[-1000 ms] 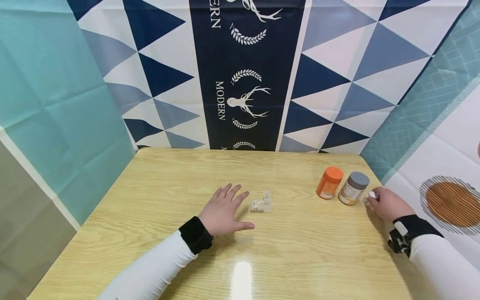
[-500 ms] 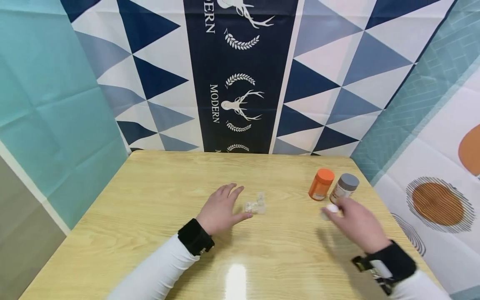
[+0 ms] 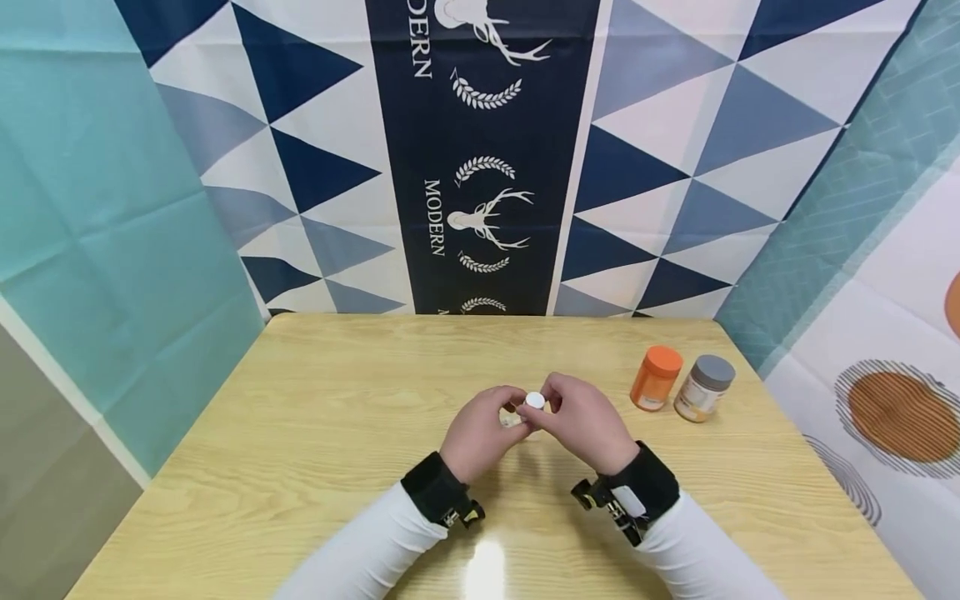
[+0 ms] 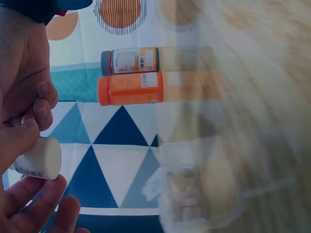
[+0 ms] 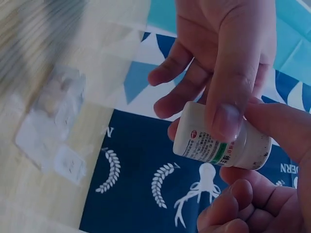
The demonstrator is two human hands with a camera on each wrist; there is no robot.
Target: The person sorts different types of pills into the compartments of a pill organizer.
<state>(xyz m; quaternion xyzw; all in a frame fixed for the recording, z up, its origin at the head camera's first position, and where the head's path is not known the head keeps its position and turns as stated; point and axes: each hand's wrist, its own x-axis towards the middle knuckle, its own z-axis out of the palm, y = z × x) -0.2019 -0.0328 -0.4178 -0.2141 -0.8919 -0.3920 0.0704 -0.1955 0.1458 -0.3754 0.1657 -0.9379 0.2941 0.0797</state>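
Both hands meet over the middle of the table around a small white pill bottle (image 3: 535, 400). The left hand (image 3: 477, 433) pinches the labelled body (image 5: 201, 141), its thumb across the printed side. At the capped end, the right hand (image 3: 590, 422) grips between thumb and fingers. In the head view the white cap faces up, and fingers hide most of the bottle. Below the hands lies a small clear plastic case (image 5: 53, 116) with compartments and a flap folded out, mostly hidden from the head camera.
An orange bottle (image 3: 656, 379) and a grey-lidded bottle (image 3: 705, 389) stand side by side at the back right of the wooden table (image 3: 375, 367). Patterned cloth (image 3: 480, 150) hangs along the back edge, with more cloth at both sides.
The right hand has carried the white bottle left from the table's right edge to the middle. The left hand, earlier spread beside the clear case, has moved right and taken hold of the bottle.
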